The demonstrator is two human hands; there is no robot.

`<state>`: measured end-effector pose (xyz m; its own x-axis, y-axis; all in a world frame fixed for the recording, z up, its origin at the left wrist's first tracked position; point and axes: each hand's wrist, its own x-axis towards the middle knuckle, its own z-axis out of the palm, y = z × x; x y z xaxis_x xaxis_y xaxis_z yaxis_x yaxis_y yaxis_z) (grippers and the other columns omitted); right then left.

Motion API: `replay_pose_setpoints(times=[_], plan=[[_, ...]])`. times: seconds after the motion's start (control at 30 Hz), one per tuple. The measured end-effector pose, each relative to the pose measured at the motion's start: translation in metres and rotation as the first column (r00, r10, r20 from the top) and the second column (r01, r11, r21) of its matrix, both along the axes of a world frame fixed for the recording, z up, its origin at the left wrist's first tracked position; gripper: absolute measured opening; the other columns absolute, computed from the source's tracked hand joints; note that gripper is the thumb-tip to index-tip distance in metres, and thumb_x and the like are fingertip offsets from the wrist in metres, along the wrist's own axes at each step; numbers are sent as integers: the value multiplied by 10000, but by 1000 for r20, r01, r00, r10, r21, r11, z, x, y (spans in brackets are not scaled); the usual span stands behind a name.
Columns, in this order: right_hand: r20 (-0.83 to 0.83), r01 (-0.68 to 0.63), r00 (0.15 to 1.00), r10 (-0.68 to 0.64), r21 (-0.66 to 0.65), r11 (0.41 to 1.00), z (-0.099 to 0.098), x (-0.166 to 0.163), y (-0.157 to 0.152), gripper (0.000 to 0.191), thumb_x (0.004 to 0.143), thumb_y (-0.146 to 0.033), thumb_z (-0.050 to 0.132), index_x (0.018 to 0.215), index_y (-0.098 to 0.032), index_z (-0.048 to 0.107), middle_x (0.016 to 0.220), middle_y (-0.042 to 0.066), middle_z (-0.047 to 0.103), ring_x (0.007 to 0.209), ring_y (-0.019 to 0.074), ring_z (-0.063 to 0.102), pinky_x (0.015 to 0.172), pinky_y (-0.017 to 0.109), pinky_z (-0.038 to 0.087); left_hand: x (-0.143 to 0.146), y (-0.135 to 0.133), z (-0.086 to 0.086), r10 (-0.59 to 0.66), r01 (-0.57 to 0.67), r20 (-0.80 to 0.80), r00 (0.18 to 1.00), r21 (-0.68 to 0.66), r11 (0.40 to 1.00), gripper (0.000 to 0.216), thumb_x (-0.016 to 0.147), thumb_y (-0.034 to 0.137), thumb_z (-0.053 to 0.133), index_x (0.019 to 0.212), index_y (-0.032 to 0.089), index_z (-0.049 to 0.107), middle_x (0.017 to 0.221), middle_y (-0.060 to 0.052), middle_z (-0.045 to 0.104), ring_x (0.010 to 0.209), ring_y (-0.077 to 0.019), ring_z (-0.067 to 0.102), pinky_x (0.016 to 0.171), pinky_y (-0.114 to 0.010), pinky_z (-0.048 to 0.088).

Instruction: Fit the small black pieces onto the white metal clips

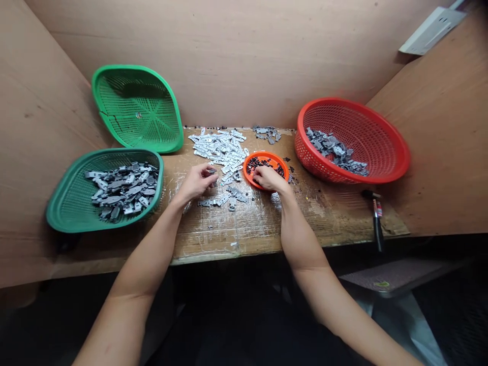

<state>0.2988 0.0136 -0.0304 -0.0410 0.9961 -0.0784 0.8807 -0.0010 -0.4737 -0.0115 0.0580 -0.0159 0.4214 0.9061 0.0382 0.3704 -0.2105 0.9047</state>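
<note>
My left hand (197,182) is closed on a small grey metal part (212,172), just left of a heap of silvery stamped metal pieces (219,147). My right hand (268,179) reaches into a shallow orange dish (245,175) of small black parts (263,162). Its fingers are bunched together among them, and what they grip, if anything, is hidden. Between the hands lie several assembled-looking metal pieces (237,194) on the cardboard-covered table (213,239).
A dark green basket (57,213) of metal pieces stands left, with a bright green basket (176,122) tilted behind it. At right is a red basket (398,152) holding grey parts, with a hammer (377,223) near the table edge. Wooden panels (244,61) enclose the bench.
</note>
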Motion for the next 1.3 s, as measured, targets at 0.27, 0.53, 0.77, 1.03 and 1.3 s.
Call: replay_pose_setpoints(times=[0.27, 0.53, 0.77, 1.03, 1.3], plan=[[90, 183, 976, -198, 150, 972, 3, 18, -5, 234, 972, -246, 672, 1151, -188, 812, 1137, 139, 823, 1021, 282, 711, 931, 376, 514, 1, -7, -5, 34, 138, 324, 945, -493, 859, 239, 895, 331, 891, 1013, 139, 813, 673, -63, 761, 614, -147, 747, 552, -180, 556], [118, 131, 982, -150, 157, 979, 2, 19, 0, 244, 979, -144, 578, 1005, -158, 821, 989, 116, 816, 921, 244, 709, 902, 347, 509, 19, 10, 0, 168, 90, 407, 898, -542, 835, 182, 890, 160, 872, 814, 160, 706, 709, -31, 737, 655, -129, 775, 573, -172, 568], [150, 85, 982, -113, 181, 980, 0, 12, 3, 232, 992, -213, 603, 1053, -185, 825, 1031, 124, 801, 982, 277, 695, 967, 407, 521, 10, 8, -11, 235, 43, 476, 847, -501, 864, 234, 858, 198, 889, 821, 166, 660, 706, 0, 707, 673, -157, 796, 541, -188, 548], [15, 111, 993, -115, 185, 976, 0, 11, 5, 190, 957, -213, 585, 989, -188, 771, 986, 99, 778, 926, 250, 682, 927, 409, 533, 13, 11, -14, 199, 71, 452, 869, -513, 856, 190, 877, 193, 870, 817, 173, 691, 754, -49, 742, 693, -180, 801, 554, -239, 594], [-484, -122, 859, 167, 122, 985, 26, -56, -22, 200, 924, -422, 760, 946, -225, 779, 885, 41, 753, 798, 197, 647, 762, 352, 527, 19, 1, -18, 144, 95, 422, 895, -496, 863, 191, 886, 181, 856, 803, 182, 684, 692, -70, 735, 701, -233, 804, 602, -325, 628]])
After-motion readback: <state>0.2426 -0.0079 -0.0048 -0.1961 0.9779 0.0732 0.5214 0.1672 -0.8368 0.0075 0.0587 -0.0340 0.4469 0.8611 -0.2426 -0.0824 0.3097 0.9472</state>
